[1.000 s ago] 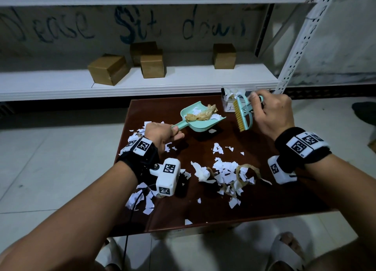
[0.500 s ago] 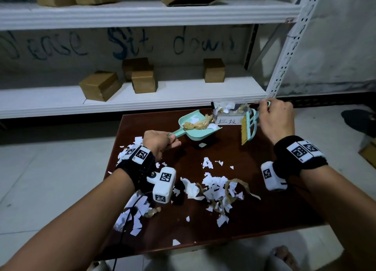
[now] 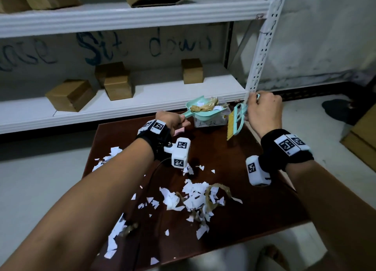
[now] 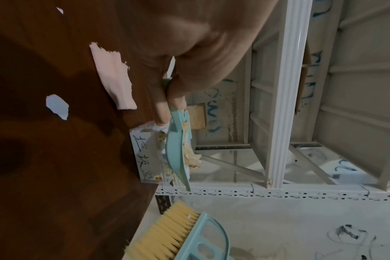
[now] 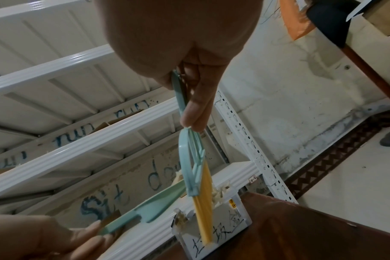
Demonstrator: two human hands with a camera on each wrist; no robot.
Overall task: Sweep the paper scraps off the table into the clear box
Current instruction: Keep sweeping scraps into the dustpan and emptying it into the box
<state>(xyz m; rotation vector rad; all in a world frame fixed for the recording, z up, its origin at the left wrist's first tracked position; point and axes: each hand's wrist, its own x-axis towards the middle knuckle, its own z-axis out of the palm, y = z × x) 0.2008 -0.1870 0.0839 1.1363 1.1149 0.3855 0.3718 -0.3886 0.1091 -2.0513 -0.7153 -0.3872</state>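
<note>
My left hand [image 3: 173,121] grips the handle of a teal dustpan [image 3: 203,110] loaded with white and tan scraps, held directly over the clear box [image 3: 211,121] at the table's far edge. In the left wrist view the dustpan [image 4: 177,154] is tilted against the labelled clear box [image 4: 145,154]. My right hand [image 3: 263,112] holds a teal brush [image 3: 237,121] with yellow bristles just right of the box, bristles pointing down. The brush [image 5: 198,176] hangs in front of the box [image 5: 218,237] in the right wrist view. White paper scraps [image 3: 195,195] lie over the brown table [image 3: 254,209].
A white metal shelf [image 3: 122,105] with cardboard boxes [image 3: 70,94] stands right behind the table. Its perforated upright [image 3: 262,40] rises beside my right hand. More scraps [image 3: 114,238] lie near the table's front left edge. A tan paper strip [image 3: 213,195] curls in the middle pile.
My left hand has carried the loaded dustpan from mid-table back and right until it is over the clear box. My right hand with the brush stayed beside the box.
</note>
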